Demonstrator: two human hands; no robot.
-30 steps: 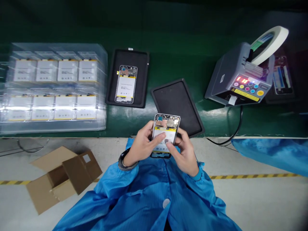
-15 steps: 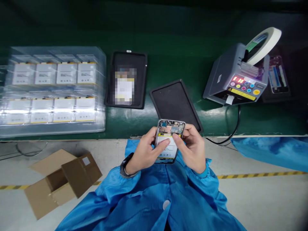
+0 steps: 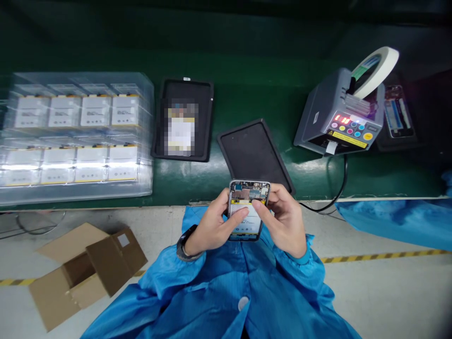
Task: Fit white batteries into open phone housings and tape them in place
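Between my two hands, just off the bench's front edge, is an opened smartphone [image 3: 249, 192] with its circuit board showing at the top. A white battery [image 3: 247, 223] with yellow edge strips fills its lower part. My left hand [image 3: 212, 226] grips the phone's left side, its thumb lying on the battery. On the right side my right hand [image 3: 284, 221] has hold of the frame, with its thumb pressed near the battery's top edge by the board. The fingers beneath the phone are hidden. Just beyond the phone lies a bare black tray [image 3: 250, 148], set at an angle.
Stacked clear plastic trays [image 3: 150, 136] of white batteries stand at the left. Beside them a black tray [image 3: 162, 113] holds a blurred-out item. A tape dispenser [image 3: 325, 113] is at the right, another opened phone [image 3: 399, 113] behind it. A cardboard box [image 3: 116, 263] sits on the floor.
The view has shifted slightly, so the bench things appear a little lower and those at the right further left. Both hands keep their hold on the phone, the right thumb barely moved.
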